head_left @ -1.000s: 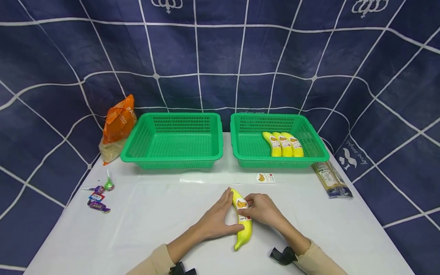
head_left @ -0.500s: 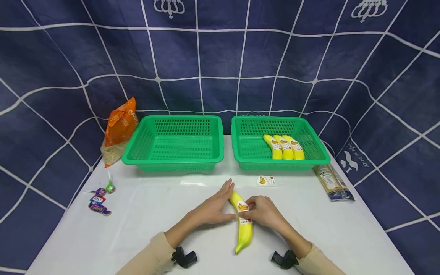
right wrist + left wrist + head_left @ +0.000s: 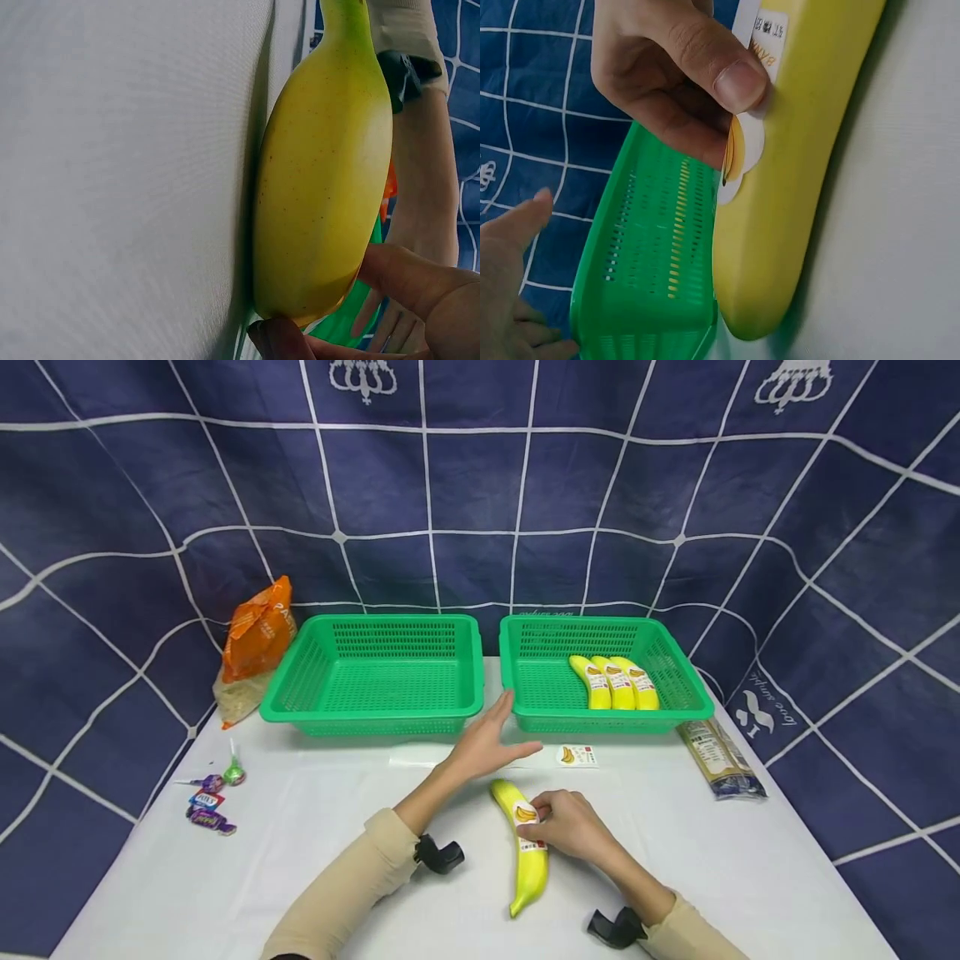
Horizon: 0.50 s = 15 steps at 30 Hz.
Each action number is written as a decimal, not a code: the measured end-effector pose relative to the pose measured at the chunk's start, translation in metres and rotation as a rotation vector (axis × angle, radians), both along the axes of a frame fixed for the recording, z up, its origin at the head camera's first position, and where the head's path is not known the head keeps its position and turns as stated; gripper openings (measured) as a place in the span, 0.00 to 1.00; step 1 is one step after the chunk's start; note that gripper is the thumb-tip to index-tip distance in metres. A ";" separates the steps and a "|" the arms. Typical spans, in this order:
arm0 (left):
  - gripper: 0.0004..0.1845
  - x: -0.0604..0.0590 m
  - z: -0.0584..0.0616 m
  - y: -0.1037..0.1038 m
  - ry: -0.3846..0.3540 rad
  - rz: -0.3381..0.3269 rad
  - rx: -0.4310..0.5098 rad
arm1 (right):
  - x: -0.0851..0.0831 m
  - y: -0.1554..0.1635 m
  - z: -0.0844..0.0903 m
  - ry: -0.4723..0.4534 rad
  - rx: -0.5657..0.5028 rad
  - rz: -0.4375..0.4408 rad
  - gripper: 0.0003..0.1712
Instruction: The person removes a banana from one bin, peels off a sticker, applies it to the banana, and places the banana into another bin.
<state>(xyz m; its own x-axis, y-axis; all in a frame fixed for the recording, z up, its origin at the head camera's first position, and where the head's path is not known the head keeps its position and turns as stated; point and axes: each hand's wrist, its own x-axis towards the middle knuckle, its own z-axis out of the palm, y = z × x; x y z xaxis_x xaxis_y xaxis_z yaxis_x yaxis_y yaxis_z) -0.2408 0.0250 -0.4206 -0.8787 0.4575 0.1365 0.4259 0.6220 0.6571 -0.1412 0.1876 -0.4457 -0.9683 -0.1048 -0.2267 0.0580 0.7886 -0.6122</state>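
A yellow toy-like banana (image 3: pixel 530 870) lies on the white table with its stem end toward me. My right hand (image 3: pixel 572 825) holds it from the right, thumb over the banana label (image 3: pixel 527 814) and fingers curled at its side. The left wrist view shows that thumb pressing the label (image 3: pixel 751 150) against the banana (image 3: pixel 776 217). My left hand (image 3: pixel 483 747) is off the banana, fingers extended, over the backing strip (image 3: pixel 420 755) in front of the baskets. One printed banana label (image 3: pixel 577 756) sits at the strip's right end.
Two green baskets stand at the back. The left basket (image 3: pixel 375 714) has nothing in it; the right basket (image 3: pixel 525 714) holds several labelled bananas (image 3: pixel 611 685). An orange bag (image 3: pixel 258 635) and wrapped candies (image 3: pixel 210 802) lie left, a flat packet (image 3: pixel 720 760) right.
My left hand has let go of the banana and moved forward toward the strip, fingers spread. The right hand stays on the banana and its label.
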 end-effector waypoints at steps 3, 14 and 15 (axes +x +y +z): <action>0.55 -0.007 -0.002 0.011 0.034 0.052 0.004 | 0.001 0.000 0.000 -0.005 0.001 0.000 0.28; 0.54 -0.044 -0.011 0.034 0.017 0.117 0.091 | 0.002 0.001 -0.001 0.017 -0.018 0.021 0.27; 0.55 -0.046 -0.012 0.036 0.015 0.119 0.084 | 0.002 0.002 -0.001 0.019 -0.022 0.022 0.27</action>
<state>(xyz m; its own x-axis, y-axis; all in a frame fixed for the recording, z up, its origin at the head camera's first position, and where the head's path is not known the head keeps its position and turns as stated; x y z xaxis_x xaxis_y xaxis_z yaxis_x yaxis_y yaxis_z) -0.2867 0.0608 -0.4328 -0.9234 0.3368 0.1840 0.3631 0.6113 0.7032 -0.1389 0.1894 -0.4467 -0.9698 -0.1313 -0.2057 0.0288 0.7757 -0.6305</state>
